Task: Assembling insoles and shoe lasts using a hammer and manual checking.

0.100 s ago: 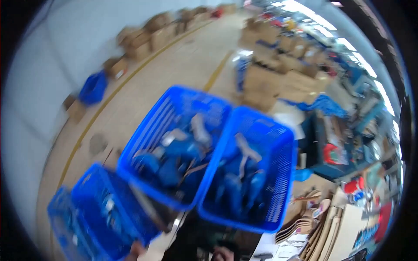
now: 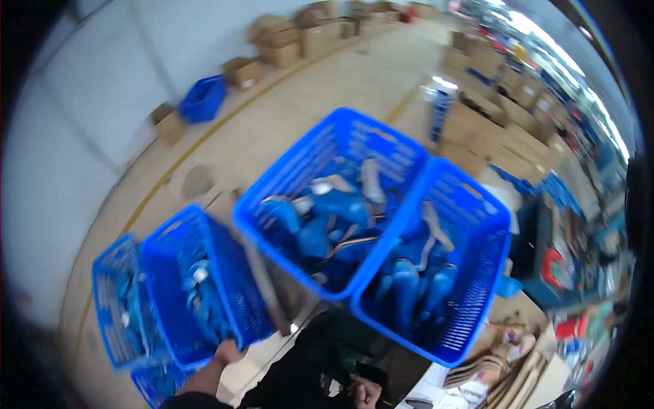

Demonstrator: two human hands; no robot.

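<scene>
At the lower left, my left hand (image 2: 229, 352) reaches to the near rim of a blue plastic basket (image 2: 240, 293) holding blue shoe lasts (image 2: 208, 305). Its fingers look closed over the rim. Close to my body, my right hand (image 2: 365, 392) is curled beside something dark; what it holds, if anything, I cannot make out. Ahead, two blue baskets stand side by side. The left of them (image 2: 283, 187) contains several lasts (image 2: 334, 208) with pale pieces among them; the right one (image 2: 501, 252) contains a few lasts (image 2: 406, 286) and a pale strip.
Another blue basket (image 2: 102, 286) with lasts stands at the far left. Cardboard boxes (image 2: 278, 48) and a blue crate (image 2: 203, 99) line the wall. Large cartons (image 2: 470, 140) stand ahead right. On the near-right bench lie stacked insole-shaped pieces (image 2: 487, 368) and boards (image 2: 528, 382).
The view has swung, so the baskets sit further right and higher in the picture. More of my left forearm shows, and my left hand stays at the basket rim.
</scene>
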